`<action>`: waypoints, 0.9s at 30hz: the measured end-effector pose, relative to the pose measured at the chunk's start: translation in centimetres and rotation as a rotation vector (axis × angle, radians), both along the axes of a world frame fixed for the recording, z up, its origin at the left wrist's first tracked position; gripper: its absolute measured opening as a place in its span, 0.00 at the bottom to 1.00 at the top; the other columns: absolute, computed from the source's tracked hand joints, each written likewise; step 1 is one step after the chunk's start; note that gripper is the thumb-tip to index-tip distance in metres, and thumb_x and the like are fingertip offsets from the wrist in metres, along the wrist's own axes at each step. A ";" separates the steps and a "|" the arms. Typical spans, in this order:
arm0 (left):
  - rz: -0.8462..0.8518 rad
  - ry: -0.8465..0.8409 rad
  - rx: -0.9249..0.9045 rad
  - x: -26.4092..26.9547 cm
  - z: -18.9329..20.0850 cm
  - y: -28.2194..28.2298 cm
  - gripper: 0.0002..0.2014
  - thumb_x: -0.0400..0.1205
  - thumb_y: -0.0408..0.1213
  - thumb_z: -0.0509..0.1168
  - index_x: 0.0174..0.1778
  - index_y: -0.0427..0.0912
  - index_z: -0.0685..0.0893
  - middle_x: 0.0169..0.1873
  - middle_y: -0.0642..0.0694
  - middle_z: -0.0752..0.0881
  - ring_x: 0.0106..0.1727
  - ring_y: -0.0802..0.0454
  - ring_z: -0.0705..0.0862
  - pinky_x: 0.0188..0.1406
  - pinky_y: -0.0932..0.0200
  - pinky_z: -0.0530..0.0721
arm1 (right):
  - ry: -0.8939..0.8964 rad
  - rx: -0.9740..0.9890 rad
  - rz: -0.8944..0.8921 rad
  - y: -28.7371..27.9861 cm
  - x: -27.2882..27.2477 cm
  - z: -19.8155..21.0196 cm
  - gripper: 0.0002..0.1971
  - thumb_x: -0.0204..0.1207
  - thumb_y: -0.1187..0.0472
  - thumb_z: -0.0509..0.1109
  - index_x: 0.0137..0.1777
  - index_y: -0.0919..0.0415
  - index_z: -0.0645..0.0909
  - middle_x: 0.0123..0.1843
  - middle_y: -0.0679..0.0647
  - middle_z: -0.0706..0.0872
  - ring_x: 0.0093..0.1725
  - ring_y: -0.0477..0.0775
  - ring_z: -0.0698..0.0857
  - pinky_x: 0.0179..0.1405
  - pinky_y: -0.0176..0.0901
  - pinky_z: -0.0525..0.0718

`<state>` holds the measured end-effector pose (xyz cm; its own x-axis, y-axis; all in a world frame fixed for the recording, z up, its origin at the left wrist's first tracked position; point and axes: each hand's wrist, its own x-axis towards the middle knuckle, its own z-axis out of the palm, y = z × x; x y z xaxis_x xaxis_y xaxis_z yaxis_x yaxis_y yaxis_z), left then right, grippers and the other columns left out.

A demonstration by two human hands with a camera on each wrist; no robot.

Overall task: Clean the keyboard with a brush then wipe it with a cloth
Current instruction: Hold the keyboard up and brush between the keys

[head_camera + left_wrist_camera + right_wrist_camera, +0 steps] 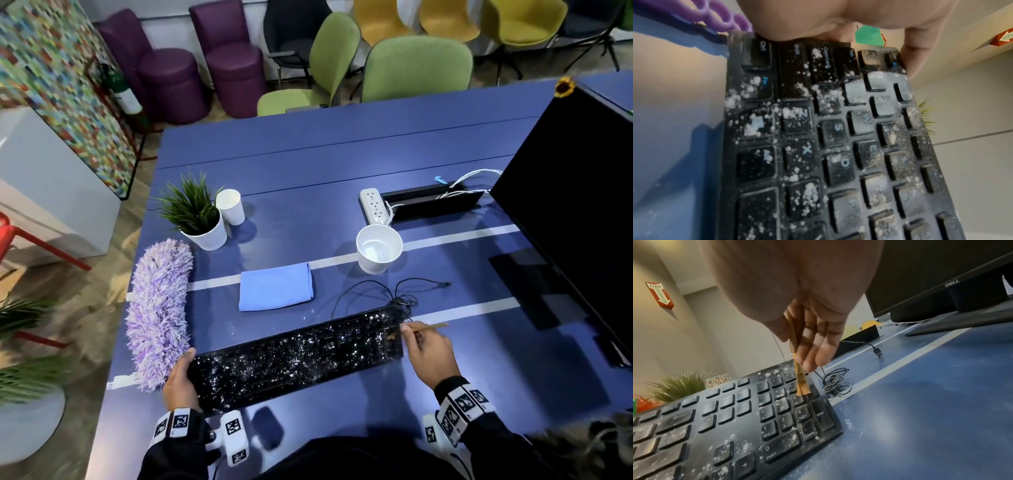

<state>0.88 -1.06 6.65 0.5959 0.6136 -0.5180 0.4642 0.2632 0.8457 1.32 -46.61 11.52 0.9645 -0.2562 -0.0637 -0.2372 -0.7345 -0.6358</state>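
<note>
A black keyboard [301,353] speckled with white powder lies slanted on the blue table [342,144]. My left hand [180,380] grips its left end, thumb and fingers curled round the edge [818,32]. My right hand [428,349] pinches a thin wooden brush [430,327] above the number pad. Its tan bristles [802,384] touch the keys at the keyboard's [756,418] far right corner. A folded blue cloth [275,286] lies behind the keyboard, untouched.
A purple fluffy duster [159,308] lies along the table's left edge beside my left hand. A white bowl [378,248], a paper cup [231,207], a potted plant [198,216], a power strip [375,205], the coiled keyboard cable [394,294] and a black monitor [575,205] stand behind and to the right.
</note>
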 end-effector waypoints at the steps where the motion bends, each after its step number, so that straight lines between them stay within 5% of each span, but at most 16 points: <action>1: -0.014 0.001 0.005 -0.2 0.1 0.1 0.34 0.73 0.64 0.68 0.64 0.39 0.83 0.65 0.33 0.84 0.69 0.34 0.81 0.70 0.37 0.77 | -0.029 0.011 0.000 0.1 -0.1 0.2 0.08 0.81 0.57 0.65 0.44 0.56 0.86 0.33 0.45 0.85 0.39 0.50 0.84 0.38 0.32 0.70; 4: 0.063 0.053 -0.064 -0.3 -2.3 1.4 0.36 0.51 0.65 0.80 0.54 0.50 0.91 0.57 0.40 0.89 0.62 0.39 0.86 0.67 0.34 0.81 | 0.011 0.026 0.131 0.9 -0.5 0.2 0.09 0.80 0.58 0.66 0.42 0.55 0.87 0.37 0.47 0.90 0.42 0.48 0.87 0.41 0.24 0.73; 6: 0.067 0.047 -0.090 -0.3 -4.3 2.4 0.36 0.47 0.64 0.82 0.51 0.53 0.92 0.56 0.42 0.90 0.62 0.40 0.87 0.66 0.34 0.82 | 0.001 0.018 0.139 1.1 -0.7 0.2 0.09 0.80 0.59 0.67 0.43 0.56 0.88 0.38 0.49 0.91 0.41 0.48 0.87 0.39 0.23 0.72; 9: 0.086 0.038 -0.124 -0.3 -4.0 2.3 0.35 0.48 0.61 0.82 0.50 0.52 0.92 0.54 0.42 0.91 0.60 0.41 0.88 0.64 0.33 0.82 | -0.089 -0.001 -0.023 0.7 -0.6 0.3 0.11 0.81 0.59 0.66 0.39 0.56 0.87 0.31 0.45 0.87 0.38 0.55 0.88 0.35 0.30 0.66; 11: 0.080 0.040 -0.127 -0.2 -3.5 1.9 0.34 0.48 0.61 0.82 0.50 0.51 0.92 0.54 0.42 0.91 0.59 0.41 0.88 0.64 0.32 0.82 | -0.067 0.044 0.048 1.3 -0.8 0.7 0.14 0.81 0.56 0.65 0.37 0.54 0.87 0.28 0.36 0.82 0.35 0.40 0.86 0.36 0.30 0.72; 13: 0.092 0.035 -0.123 -0.1 -2.9 1.5 0.31 0.51 0.59 0.82 0.49 0.50 0.93 0.52 0.41 0.91 0.58 0.40 0.89 0.63 0.33 0.83 | -0.025 0.052 0.204 2.0 -1.1 1.0 0.17 0.80 0.49 0.62 0.38 0.54 0.87 0.32 0.33 0.83 0.37 0.29 0.82 0.40 0.19 0.75; 17: 0.076 0.030 -0.109 -0.1 -3.4 1.7 0.33 0.50 0.63 0.81 0.50 0.54 0.92 0.53 0.42 0.91 0.58 0.41 0.89 0.64 0.33 0.83 | -0.073 0.008 0.012 1.1 -0.6 0.3 0.12 0.81 0.58 0.65 0.40 0.58 0.88 0.32 0.48 0.88 0.37 0.52 0.88 0.37 0.28 0.72; 22: 0.049 0.009 -0.087 -0.4 -4.8 2.6 0.33 0.51 0.65 0.79 0.51 0.57 0.92 0.56 0.43 0.90 0.60 0.42 0.88 0.65 0.34 0.82 | -0.009 0.062 0.188 2.0 -1.1 0.6 0.07 0.79 0.61 0.68 0.45 0.56 0.89 0.37 0.38 0.86 0.40 0.36 0.84 0.40 0.09 0.68; 27: -0.007 0.046 -0.035 -0.5 -1.9 1.4 0.32 0.66 0.66 0.74 0.57 0.44 0.89 0.56 0.45 0.87 0.60 0.47 0.85 0.69 0.36 0.79 | -0.091 0.008 -0.063 0.0 -0.6 0.2 0.14 0.81 0.60 0.65 0.39 0.60 0.90 0.42 0.50 0.92 0.42 0.50 0.89 0.42 0.25 0.74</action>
